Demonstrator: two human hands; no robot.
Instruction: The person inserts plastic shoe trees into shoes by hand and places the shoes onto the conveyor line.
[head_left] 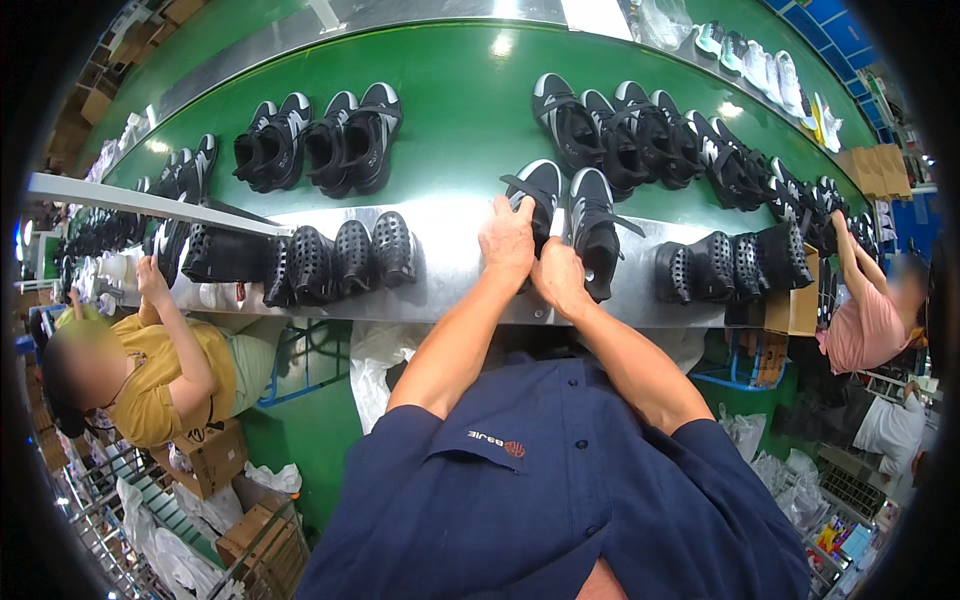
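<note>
A pair of black sneakers with grey-white toes stands before me at the metal bench edge, toes pointing away. My left hand [508,243] is closed on the left sneaker [541,184], its fingers near the strap and upper. At that shoe's heel end, my right hand [560,274] is closed too, its fingers partly hidden against the shoe. A pale narrow strip shows just above it, too small to name. Untouched beside them is the right sneaker [593,205], its strap sticking out to the right. Black studded shoe inserts [353,255] stand to the left, with more inserts [712,264] to the right.
Rows of similar sneakers [368,140] and sneakers [570,120] stand on the green surface [460,110] beyond. A white bar [150,203] crosses at left. Co-workers sit on both sides: a person in yellow [170,370] and one in pink [868,325]. Cardboard boxes [205,455] lie at lower left.
</note>
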